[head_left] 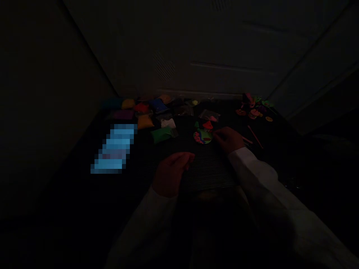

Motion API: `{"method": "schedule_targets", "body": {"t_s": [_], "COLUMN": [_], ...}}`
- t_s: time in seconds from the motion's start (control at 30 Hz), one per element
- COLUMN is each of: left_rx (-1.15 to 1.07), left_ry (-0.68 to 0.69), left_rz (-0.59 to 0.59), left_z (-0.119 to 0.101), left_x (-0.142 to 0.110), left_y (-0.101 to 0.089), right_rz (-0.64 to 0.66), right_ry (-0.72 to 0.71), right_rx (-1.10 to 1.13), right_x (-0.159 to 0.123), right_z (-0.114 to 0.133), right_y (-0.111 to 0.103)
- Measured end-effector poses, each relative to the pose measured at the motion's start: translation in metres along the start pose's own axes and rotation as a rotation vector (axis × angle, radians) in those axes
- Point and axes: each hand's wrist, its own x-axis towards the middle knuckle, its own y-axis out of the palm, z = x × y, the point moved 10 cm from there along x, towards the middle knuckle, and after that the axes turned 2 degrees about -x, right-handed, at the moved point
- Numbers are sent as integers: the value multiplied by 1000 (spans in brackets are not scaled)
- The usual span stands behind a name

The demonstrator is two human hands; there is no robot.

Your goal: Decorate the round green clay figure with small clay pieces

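Very dark shot. Round decorated disc (200, 138) lies in the middle of the table (207, 172), red-roofed piece (208, 125) and small green piece (196, 124) at its far rim. Right hand (231, 140): fingers bent, tips at the disc's right rim; contact or grip, can't tell. Left hand (170, 172): fingers curled together, nearer the near edge, apart from the disc; can't tell if anything is pinched.

Green packet (161, 135) and orange packet (145, 121) left of the disc, more packets toward the far edge. Thin red stick (255, 136) right of the right hand; small colorful figures (254, 114) by the far right corner. Lit screen (114, 149) toward the left edge.

Risks, my judgement: poor light could cause a misplaced fingertip, smearing or denting the disc's raised decoration if soft; a knuckle or sleeve could nudge the red-roofed piece or roll the stick.

Brands, labels, writing: none readable; screen pixelated, packets too dark.
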Motion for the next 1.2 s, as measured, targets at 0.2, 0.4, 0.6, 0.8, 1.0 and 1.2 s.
{"method": "schedule_targets", "body": {"t_s": [0.2,0.4,0.6,0.8,1.0,1.2], "left_rx": [50,90,70,106,95,149], "left_ry": [48,82,78,80,33,26], "left_rz": [33,38,23,31,41,33], "left_z": [-7,-4,-4,-9,-4,-6], "left_x": [-2,0,-1,-2,-2,-4], "left_y": [2,0,-2,1,1,3], "right_rz": [9,-14,-60,-8,37,40], "right_ry": [26,84,151,55,2,18], "right_rx": [10,55,62,31,-40,-92], "right_x": [0,-3,-6,-3,0,0], "right_z": [0,-5,-16,-3,5,4], "right_y": [0,-6,-14,-7,-1,0]}}
